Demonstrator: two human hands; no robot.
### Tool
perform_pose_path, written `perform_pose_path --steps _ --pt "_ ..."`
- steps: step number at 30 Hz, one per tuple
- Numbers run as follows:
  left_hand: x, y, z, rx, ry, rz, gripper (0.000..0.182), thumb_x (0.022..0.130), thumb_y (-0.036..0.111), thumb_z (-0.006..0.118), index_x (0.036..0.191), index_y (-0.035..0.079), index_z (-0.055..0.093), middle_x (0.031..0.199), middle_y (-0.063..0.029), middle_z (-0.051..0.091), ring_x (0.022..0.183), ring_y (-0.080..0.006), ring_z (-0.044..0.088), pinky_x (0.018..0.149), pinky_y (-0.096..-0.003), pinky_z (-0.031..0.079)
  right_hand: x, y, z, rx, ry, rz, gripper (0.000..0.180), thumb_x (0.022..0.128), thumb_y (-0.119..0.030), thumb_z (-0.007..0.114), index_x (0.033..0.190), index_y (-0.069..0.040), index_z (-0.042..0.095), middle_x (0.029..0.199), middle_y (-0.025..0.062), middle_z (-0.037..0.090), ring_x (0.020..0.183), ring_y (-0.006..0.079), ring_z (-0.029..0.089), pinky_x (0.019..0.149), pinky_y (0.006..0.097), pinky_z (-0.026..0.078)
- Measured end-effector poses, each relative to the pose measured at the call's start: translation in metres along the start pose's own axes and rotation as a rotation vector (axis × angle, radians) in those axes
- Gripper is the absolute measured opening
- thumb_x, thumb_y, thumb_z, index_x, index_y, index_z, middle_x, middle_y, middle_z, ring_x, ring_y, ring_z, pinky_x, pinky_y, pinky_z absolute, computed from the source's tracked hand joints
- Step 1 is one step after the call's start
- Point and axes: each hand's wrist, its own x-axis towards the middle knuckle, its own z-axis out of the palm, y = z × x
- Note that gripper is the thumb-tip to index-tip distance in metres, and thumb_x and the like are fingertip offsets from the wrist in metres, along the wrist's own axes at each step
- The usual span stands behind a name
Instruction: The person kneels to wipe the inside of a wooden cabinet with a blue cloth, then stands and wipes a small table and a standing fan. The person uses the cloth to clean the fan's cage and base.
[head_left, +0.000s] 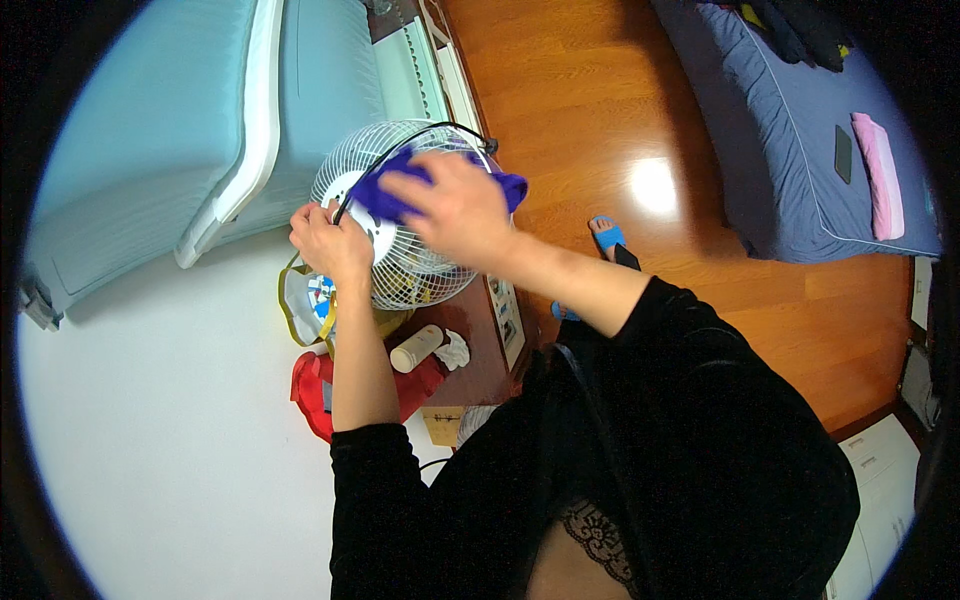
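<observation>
A white fan (409, 281) with a round wire guard stands on a brown wooden surface before me. At its white hub plate, my left hand (330, 240) has its fingers closed on a black power cord (420, 135), which arches over the guard. My right hand (454, 206), blurred, holds a purple cloth (382, 199) against or just above the guard; their exact contact is hidden. More of the cloth hangs out past the right side of this hand.
Close below the fan are a yellow-trimmed bag (296, 307), a cream bottle (417, 349), crumpled white tissue (454, 351) and a red bag (311, 386). A light-blue covered panel (157, 135) rises left. On the blue bed (795, 165) lie a phone (843, 154) and pink cloth (879, 180).
</observation>
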Motion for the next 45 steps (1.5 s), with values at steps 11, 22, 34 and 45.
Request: perform_pose_path --steps 11,22,34,45 --pt "0.001 0.0 0.001 -0.004 -0.024 -0.021 0.019 0.084 0.017 0.061 0.08 -0.001 0.064 0.108 -0.0136 0.057 0.099 -0.0341 0.051 0.081 -0.0451 0.042 0.003 0.031 -0.001 -0.049 0.059 0.128 0.036 0.076 -0.018 0.068 0.112 -0.019 0.065 0.107 0.0098 0.06 0.095 0.0315 0.057 0.078 0.0417 0.049" --pt "0.001 -0.001 0.002 -0.047 -0.016 0.004 0.017 0.082 0.014 0.061 0.074 -0.001 0.059 0.107 -0.0138 0.059 0.096 -0.0334 0.052 0.08 -0.0452 0.042 0.009 -0.004 0.006 -0.206 -0.097 -0.17 0.036 0.065 -0.011 0.067 0.101 -0.017 0.069 0.102 0.0075 0.06 0.088 0.0264 0.055 0.066 0.0373 0.043" --pt "-0.004 -0.009 0.004 -0.349 0.037 0.009 0.018 0.087 0.017 0.059 0.085 -0.001 0.059 0.105 -0.0161 0.064 0.099 -0.034 0.052 0.088 -0.0433 0.04 0.052 -0.002 0.035 -0.274 -0.11 -0.174 0.017 0.069 -0.018 0.066 0.085 -0.016 0.071 0.088 0.006 0.058 0.083 0.0269 0.056 0.059 0.0383 0.041" --pt "0.0 -0.007 0.008 -0.314 0.058 -0.181 0.022 0.093 0.021 0.054 0.093 0.0 0.061 0.092 -0.0162 0.063 0.091 -0.0343 0.055 0.082 -0.0443 0.042 0.058 -0.004 0.047 -0.283 -0.09 -0.305 0.01 0.068 -0.017 0.064 0.076 -0.014 0.069 0.085 0.0055 0.06 0.079 0.0239 0.057 0.06 0.0373 0.041"
